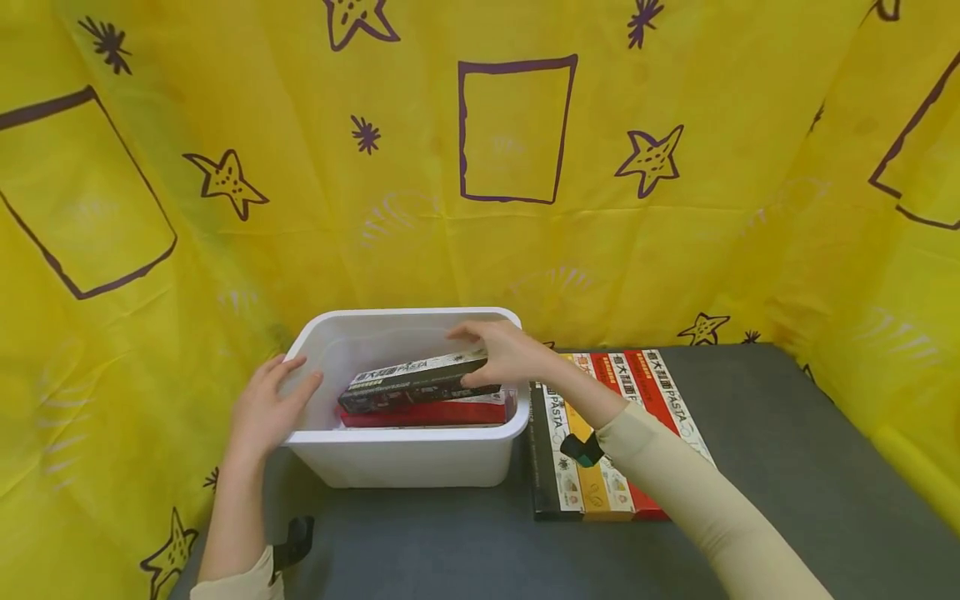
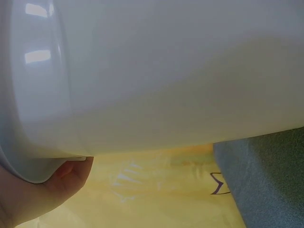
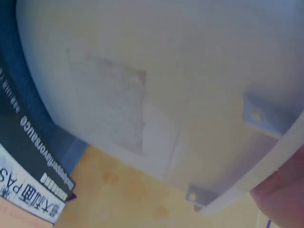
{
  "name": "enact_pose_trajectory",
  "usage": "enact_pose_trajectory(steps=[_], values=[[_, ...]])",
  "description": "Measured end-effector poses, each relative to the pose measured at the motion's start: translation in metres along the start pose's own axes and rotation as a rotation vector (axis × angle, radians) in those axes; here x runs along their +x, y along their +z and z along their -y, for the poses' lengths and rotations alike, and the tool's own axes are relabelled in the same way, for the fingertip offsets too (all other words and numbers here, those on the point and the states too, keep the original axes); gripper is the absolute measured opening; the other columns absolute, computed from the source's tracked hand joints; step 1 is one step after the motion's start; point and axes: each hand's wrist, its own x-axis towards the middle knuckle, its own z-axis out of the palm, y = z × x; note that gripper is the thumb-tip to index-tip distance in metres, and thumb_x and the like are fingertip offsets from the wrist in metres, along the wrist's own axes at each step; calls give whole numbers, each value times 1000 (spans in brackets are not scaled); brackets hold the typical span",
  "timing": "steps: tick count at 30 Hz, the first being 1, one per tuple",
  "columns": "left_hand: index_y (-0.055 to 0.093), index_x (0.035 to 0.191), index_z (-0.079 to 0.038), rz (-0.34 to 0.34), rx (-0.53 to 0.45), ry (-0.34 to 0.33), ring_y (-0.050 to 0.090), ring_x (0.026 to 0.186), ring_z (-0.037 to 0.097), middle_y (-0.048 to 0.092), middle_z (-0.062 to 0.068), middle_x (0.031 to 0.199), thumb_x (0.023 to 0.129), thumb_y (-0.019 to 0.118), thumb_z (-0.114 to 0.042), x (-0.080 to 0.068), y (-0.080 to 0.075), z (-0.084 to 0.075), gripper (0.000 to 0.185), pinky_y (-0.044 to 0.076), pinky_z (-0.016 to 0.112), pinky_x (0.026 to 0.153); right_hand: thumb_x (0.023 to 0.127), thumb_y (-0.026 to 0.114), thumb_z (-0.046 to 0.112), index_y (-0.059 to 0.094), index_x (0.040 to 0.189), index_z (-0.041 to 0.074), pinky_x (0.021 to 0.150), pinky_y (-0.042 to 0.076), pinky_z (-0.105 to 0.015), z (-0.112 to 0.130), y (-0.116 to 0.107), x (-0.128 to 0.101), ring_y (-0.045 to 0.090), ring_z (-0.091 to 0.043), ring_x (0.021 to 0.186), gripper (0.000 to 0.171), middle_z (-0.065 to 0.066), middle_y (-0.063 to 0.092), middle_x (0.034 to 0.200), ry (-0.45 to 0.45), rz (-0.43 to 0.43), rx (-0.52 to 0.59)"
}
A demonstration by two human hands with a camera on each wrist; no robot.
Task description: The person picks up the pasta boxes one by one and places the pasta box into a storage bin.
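A white plastic bin (image 1: 405,460) stands on the grey table. My left hand (image 1: 262,407) grips its left rim, and in the left wrist view curled fingers (image 2: 76,176) show at the rim's edge. Over the bin's right side, my right hand (image 1: 513,354) holds the right end of a black pasta box (image 1: 408,387), thumb on the near face. This box tilts, right end higher, above a red box (image 1: 450,413) lying inside the bin. The right wrist view shows mostly the bin's outer wall (image 3: 114,104), with part of the right hand at the right edge.
Right of the bin, a row of pasta boxes lies flat on the table (image 1: 780,450): a black one (image 1: 545,475), a yellow one (image 1: 592,490) and red ones (image 1: 660,383). Yellow patterned cloth (image 1: 420,242) hangs behind and at both sides.
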Motion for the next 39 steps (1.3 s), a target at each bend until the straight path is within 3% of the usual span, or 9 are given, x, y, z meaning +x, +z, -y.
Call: enact_pose_trajectory(steps=[7,15,19,22,28,34,39], values=[[46,140,5,3,-10,-1,25,134,56,27,34,149,99,50,-45,1,7,-1,65,21,69,105,84,75,17,63,128,14,102,44,-41,-10,-8,-22,53,-24,123,45,0,62,130,75,-216,62],[47,138,7,-12,-21,18,26,133,57,28,36,148,98,52,-42,-2,5,2,63,21,69,104,86,74,17,64,126,17,101,46,-43,-17,-7,-79,57,-23,119,42,2,62,127,178,-405,280],[46,139,7,-15,-27,19,25,133,58,27,36,148,99,51,-43,-2,3,3,64,21,71,103,88,73,17,60,131,14,104,43,-49,-26,-10,-107,55,-24,121,45,0,61,129,222,-419,387],[45,140,6,-12,-23,9,25,132,58,27,36,148,99,50,-43,-3,2,5,64,21,71,103,89,72,20,58,134,15,104,40,-53,-36,-9,-130,51,-27,124,47,-2,58,132,277,-403,401],[46,139,7,-11,-9,17,26,132,58,28,37,147,99,49,-42,-5,5,11,63,21,72,102,89,72,19,55,136,16,101,41,-60,-59,8,-181,50,-39,124,50,-10,54,137,411,-394,324],[45,140,6,-19,-16,41,24,133,59,27,37,148,99,50,-42,1,7,13,63,20,73,101,89,71,24,49,140,15,98,41,-63,-79,15,-226,45,-42,127,56,-14,49,141,560,-404,178],[45,140,6,-22,-20,57,24,133,59,27,37,148,99,50,-42,6,11,12,64,20,73,101,88,72,25,44,143,11,99,40,-63,-88,12,-256,39,-46,130,62,-21,38,146,666,-415,176]])
